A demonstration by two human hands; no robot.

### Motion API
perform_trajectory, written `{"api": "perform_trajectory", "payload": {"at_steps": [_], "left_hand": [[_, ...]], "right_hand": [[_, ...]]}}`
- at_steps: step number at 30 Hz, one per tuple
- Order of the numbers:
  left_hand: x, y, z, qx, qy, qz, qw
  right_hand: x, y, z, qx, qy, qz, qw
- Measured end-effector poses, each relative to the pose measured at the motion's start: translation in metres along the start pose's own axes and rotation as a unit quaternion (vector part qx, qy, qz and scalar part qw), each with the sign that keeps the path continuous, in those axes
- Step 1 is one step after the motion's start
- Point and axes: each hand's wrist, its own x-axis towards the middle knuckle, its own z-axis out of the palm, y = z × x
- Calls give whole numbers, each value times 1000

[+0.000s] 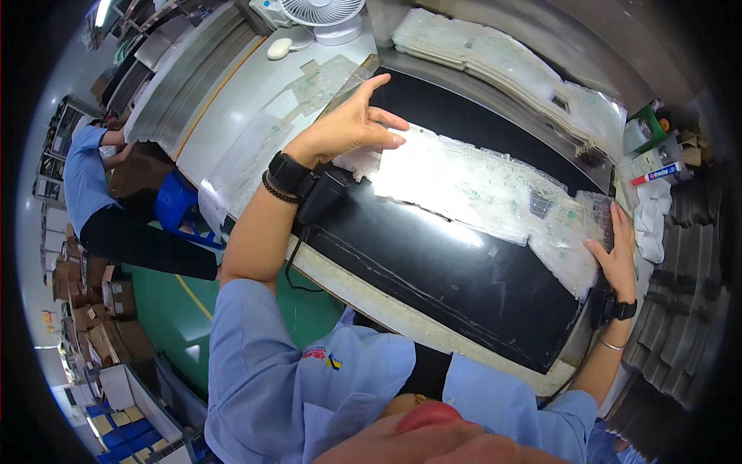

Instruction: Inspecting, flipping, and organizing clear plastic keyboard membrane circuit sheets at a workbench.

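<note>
A long, thin translucent plastic sheet (495, 185) with green printed marks lies across a black board (456, 259) on the bench in front of me. Strong glare whitens its left part. My left hand (348, 124) is over the sheet's left end, its fingers spread apart; whether the fingertips touch the sheet is hard to tell. At the right end, my right hand (616, 259) rests along the sheet's edge, thumb apart from the stretched fingers. Each wrist wears a black strapped device.
Stacked similar sheets (495, 58) stand behind the board. More translucent sheets (270, 127) lie left, near a white fan (323, 11) and a white mouse-shaped object (279, 49). A marker-like tube (657, 173) lies right. Another person (93, 178) works at far left near a blue stool (182, 205).
</note>
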Motion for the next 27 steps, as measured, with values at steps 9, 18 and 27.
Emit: {"api": "perform_trajectory", "payload": {"at_steps": [9,18,27], "left_hand": [[-9,14,8,33,-28,164,986],[-10,12,-15,-56,-82,158,982],[12,-13,-7,-32,39,69,996]], "right_hand": [[-6,-5,-10,289,20,46,956],[-17,-9,-42,622,83,128,768],[1,5,-10,682,40,188,706]]}}
